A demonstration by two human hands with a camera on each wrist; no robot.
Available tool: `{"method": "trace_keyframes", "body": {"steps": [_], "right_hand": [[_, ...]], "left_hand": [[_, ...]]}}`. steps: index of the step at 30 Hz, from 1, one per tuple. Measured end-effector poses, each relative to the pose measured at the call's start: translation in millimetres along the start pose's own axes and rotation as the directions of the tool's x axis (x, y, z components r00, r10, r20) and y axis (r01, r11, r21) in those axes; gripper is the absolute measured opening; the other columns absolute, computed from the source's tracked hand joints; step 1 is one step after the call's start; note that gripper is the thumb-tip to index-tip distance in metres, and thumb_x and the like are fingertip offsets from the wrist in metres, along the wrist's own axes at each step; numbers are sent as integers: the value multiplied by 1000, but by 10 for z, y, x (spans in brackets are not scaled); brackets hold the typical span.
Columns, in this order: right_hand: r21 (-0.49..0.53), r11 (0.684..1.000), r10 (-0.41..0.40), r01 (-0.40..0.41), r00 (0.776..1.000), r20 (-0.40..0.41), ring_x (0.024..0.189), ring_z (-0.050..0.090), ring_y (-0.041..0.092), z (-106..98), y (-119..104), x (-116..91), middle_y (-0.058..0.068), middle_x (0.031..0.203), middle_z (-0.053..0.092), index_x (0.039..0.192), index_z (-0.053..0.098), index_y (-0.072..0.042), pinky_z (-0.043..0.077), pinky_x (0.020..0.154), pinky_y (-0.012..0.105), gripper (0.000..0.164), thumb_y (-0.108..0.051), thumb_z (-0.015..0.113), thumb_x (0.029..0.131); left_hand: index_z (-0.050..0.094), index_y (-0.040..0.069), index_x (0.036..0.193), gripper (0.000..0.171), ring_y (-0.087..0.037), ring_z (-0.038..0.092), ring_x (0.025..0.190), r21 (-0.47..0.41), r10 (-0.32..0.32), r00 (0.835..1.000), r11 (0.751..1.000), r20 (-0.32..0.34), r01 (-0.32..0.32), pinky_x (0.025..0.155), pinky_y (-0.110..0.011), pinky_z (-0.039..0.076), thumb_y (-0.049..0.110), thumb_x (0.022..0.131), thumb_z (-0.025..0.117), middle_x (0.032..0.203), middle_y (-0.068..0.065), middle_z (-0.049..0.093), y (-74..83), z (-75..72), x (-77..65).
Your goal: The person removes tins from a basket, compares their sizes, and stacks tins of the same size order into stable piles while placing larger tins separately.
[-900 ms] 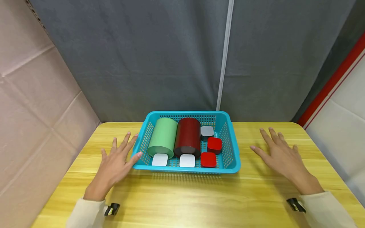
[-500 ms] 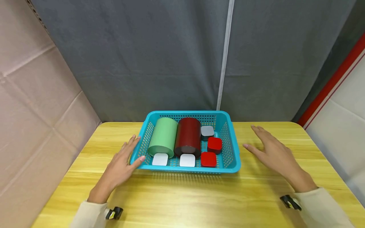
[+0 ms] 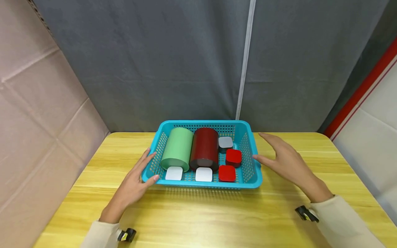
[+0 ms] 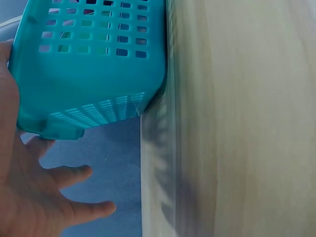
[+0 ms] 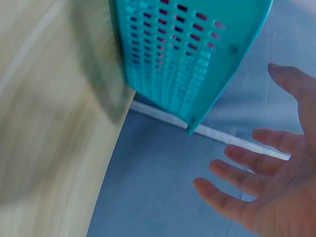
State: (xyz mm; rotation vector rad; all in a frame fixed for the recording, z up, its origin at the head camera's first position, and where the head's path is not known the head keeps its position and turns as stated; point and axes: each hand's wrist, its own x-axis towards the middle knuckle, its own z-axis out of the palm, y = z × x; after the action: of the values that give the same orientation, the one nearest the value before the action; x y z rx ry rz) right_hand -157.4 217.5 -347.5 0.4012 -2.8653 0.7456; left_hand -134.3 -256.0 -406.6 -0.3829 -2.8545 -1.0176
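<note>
A blue plastic basket (image 3: pixel 203 184) with perforated walls stands on the table. Inside it lie a light green cylinder (image 3: pixel 177 148) and a dark red cylinder (image 3: pixel 204 148), side by side. Around them are white-topped blocks (image 3: pixel 203 174) and red-topped blocks (image 3: pixel 227 173). My left hand (image 3: pixel 131 187) is at the basket's left end, its thumb by the front corner of the rim; in the left wrist view its lower fingers spread loosely outside the basket wall (image 4: pixel 89 79). Off the right end, my right hand (image 3: pixel 286 162) is held with fingers extended, apart from the basket in the right wrist view.
The light wooden table (image 3: pixel 201 217) runs out to both sides of the basket. A grey curtain (image 3: pixel 173 69) hangs behind it. Pale panels (image 3: pixel 46 120) flank the left side, and a white panel with a red edge (image 3: pixel 366 82) stands at right.
Both hands have moved inward, the left to the basket's left rim and the right leftward toward its right rim. The spread fingers have drawn closer together. The basket has stayed in place.
</note>
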Motion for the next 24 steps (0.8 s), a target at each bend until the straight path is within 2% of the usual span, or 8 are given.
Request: {"method": "trace_keyframes", "body": {"steps": [4, 6, 11, 13, 18, 24], "right_hand": [[57, 997, -56, 57, 998, -7, 141, 48, 48, 21, -104, 92, 24, 157, 50, 156, 46, -2, 41, 111, 70, 80, -37, 79, 93], [80, 994, -72, 72, 997, 1, 138, 50, 47, 28, -148, 133, 24, 156, 51, 156, 46, -1, 45, 108, 68, 79, -36, 79, 93], [154, 984, -95, 85, 994, 57, 135, 52, 46, 62, -241, 238, 24, 157, 49, 158, 42, -2, 54, 101, 63, 80, -29, 80, 93], [174, 981, -103, 89, 992, 78, 136, 52, 46, 88, -274, 283, 24, 157, 49, 158, 42, -2, 54, 101, 63, 80, -28, 80, 92], [168, 980, -126, 107, 986, 106, 138, 51, 44, 166, -370, 400, 22, 159, 49, 156, 46, -4, 51, 105, 63, 77, -27, 81, 92], [182, 978, -134, 103, 976, 170, 139, 51, 44, 268, -466, 537, 21, 158, 49, 155, 47, -3, 52, 105, 61, 75, -22, 80, 91]], "left_hand": [[34, 23, 165, 79, -52, 26, 155, -37, 16, 1000, 999, -15, -17, 113, -78, 31, 28, 97, 74, 178, -6, 14, -31, 8, -6], [36, 23, 164, 80, -52, 26, 156, -53, 26, 999, 998, -24, -27, 113, -78, 30, 27, 95, 76, 177, -7, 15, -55, 22, -6], [38, 22, 163, 82, -51, 25, 156, -80, 42, 998, 996, -36, -45, 113, -80, 29, 26, 92, 79, 177, -5, 15, -105, 50, -2], [39, 23, 163, 83, -51, 24, 156, -95, 44, 998, 994, -37, -47, 113, -80, 28, 27, 91, 80, 178, -3, 15, -121, 60, -2], [40, 22, 162, 85, -49, 23, 158, -147, 47, 998, 988, -41, -53, 114, -79, 28, 28, 89, 82, 178, 2, 14, -152, 72, -5], [40, 22, 162, 86, -49, 23, 157, -187, 46, 998, 981, -48, -54, 115, -73, 34, 26, 87, 83, 178, 2, 12, -173, 84, -2]]}}
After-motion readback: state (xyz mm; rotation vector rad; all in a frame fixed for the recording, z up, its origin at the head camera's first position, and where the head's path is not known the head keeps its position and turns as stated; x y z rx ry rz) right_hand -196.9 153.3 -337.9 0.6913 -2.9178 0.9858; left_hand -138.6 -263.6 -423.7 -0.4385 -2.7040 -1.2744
